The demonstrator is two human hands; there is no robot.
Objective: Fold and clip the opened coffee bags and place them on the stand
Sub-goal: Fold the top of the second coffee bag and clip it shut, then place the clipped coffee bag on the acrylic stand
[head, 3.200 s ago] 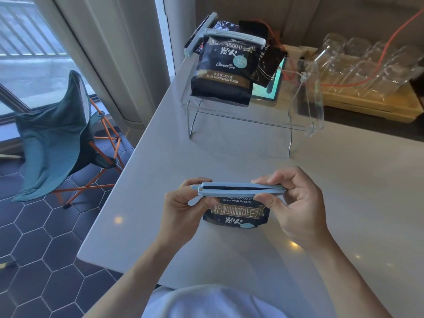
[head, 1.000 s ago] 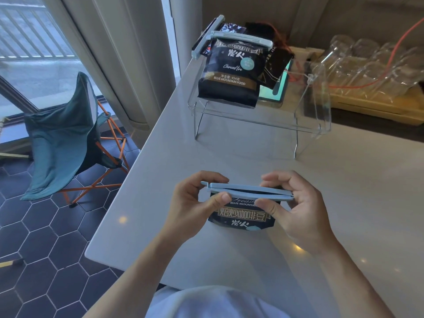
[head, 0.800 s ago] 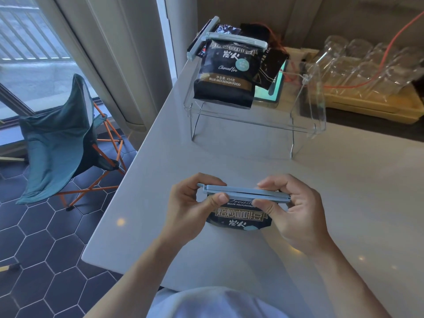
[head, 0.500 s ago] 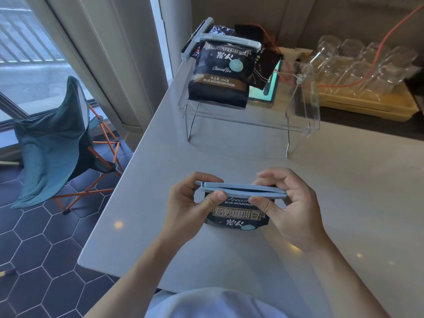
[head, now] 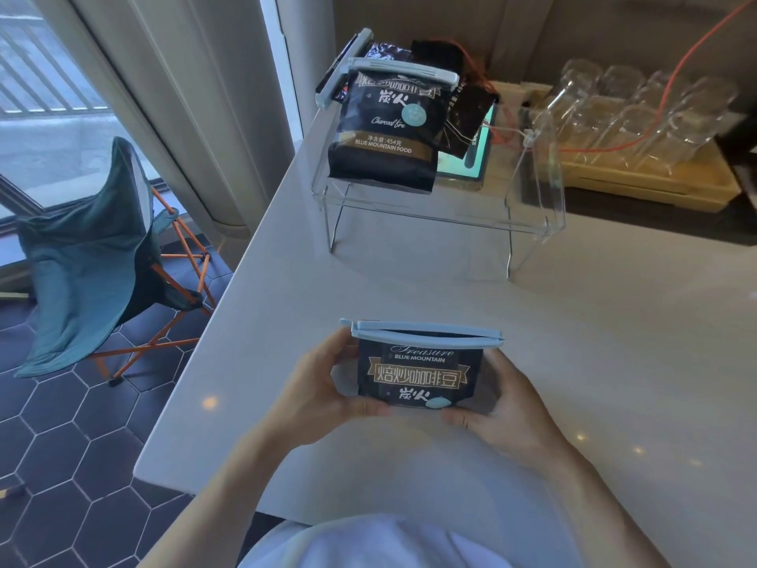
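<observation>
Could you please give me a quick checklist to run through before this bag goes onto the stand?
1. Clip spans the bag's folded top: ok, it reaches past both edges.
2. Clip fully snapped shut: cannot tell; a thin dark gap shows between its bars.
3. Grip: ok, left hand and right hand hold the bag's sides, above the counter.
4. Free room on the stand: ok, its right part looks bare; a clipped bag fills the left.
5. Clear way to the stand: ok, nothing lies on the counter between.
6. Orange cable near the stand's right side: cannot tell whether it would snag.
</observation>
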